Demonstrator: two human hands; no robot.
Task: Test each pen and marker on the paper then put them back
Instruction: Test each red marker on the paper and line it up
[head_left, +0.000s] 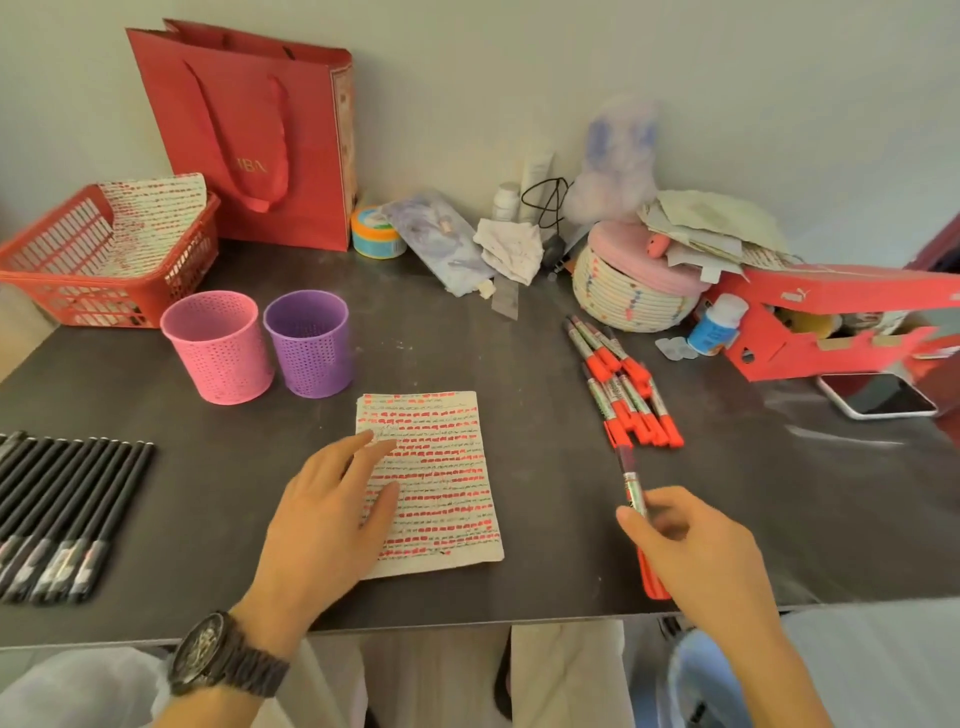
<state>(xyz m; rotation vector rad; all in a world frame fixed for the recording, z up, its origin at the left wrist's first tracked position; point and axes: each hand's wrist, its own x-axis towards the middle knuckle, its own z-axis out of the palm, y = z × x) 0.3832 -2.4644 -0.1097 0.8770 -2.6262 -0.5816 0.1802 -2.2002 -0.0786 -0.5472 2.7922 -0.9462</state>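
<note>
A sheet of paper (441, 467) covered in rows of red marks lies in the middle of the dark table. My left hand (327, 514) rests flat on its left edge, fingers spread, holding nothing. My right hand (691, 540) grips a red marker (632, 483) to the right of the paper, with the marker's dark end pointing away from me and its red cap near my palm. A pile of several red markers (628, 389) lies beyond it. Several black pens (62, 514) lie in a row at the left. A pink cup (218, 348) and a purple cup (311, 343) stand empty behind the paper.
A red basket (57, 270) with marked paper sits at the back left, beside a red paper bag (260, 135). A woven bowl with a pink lid (634, 291), a red cardboard box (831, 322), a phone (878, 395) and clutter fill the back right. The table's front edge (467, 621) is near my wrists.
</note>
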